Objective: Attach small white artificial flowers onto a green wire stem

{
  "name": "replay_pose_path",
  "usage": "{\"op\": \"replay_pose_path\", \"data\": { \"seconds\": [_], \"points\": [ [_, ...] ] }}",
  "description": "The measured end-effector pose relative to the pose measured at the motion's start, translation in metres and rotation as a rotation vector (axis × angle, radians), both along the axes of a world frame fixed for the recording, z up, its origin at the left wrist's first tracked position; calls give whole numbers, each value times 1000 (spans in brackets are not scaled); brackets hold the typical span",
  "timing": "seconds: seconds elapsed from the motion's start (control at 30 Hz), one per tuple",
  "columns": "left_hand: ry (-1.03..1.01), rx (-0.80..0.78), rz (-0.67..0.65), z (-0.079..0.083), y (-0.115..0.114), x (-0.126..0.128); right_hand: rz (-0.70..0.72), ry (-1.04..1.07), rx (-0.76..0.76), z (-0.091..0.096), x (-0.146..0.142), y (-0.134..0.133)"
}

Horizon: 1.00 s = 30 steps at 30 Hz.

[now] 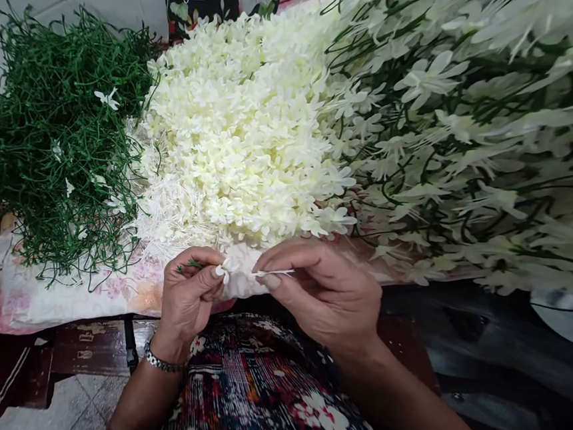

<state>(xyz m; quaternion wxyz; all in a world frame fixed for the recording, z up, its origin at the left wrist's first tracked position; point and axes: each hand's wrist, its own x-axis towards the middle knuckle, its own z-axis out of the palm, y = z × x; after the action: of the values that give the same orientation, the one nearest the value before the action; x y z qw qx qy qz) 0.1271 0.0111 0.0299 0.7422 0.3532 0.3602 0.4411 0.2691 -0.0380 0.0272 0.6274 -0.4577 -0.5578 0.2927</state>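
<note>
My left hand (193, 290) is closed in a pinch on a small white artificial flower (225, 269), and a bit of green stem (190, 265) shows between its fingers. To its right, my right hand (323, 292) pinches a thin white stamen strand (279, 271) between thumb and forefinger. The two hands face each other with a small gap between the fingertips. Just beyond them lie a heap of cream-white petal flowers (253, 124) and a pile of thin white stamen strands (173, 215).
A tangled mound of green plastic stems (56, 108) stands at the left. Many assembled white flowers on green stems (434, 128) spread over the right side. Everything rests on a floral cloth (93, 295). A dark flowered bag (220, 0) sits at the back.
</note>
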Motion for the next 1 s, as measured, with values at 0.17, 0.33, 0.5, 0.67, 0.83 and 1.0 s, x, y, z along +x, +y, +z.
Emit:
{"op": "replay_pose_path", "data": {
  "seconds": [0.17,0.33,0.5,0.67,0.83,1.0],
  "points": [
    [-98,-31,-3,-1,-8,3,-30,-119,173,4,-13,7],
    [-117,-32,14,-3,-11,5,-89,-230,194,-3,-16,7],
    [-84,-5,57,-5,-13,6,-87,-238,200,-9,-17,6],
    [-10,47,97,-7,-14,5,-69,-245,228,-12,-17,5],
    [41,140,129,-10,-16,4,-76,-306,232,-12,-16,4],
    [96,269,142,-14,-17,2,-76,-325,239,-11,-16,2]
  ]
}}
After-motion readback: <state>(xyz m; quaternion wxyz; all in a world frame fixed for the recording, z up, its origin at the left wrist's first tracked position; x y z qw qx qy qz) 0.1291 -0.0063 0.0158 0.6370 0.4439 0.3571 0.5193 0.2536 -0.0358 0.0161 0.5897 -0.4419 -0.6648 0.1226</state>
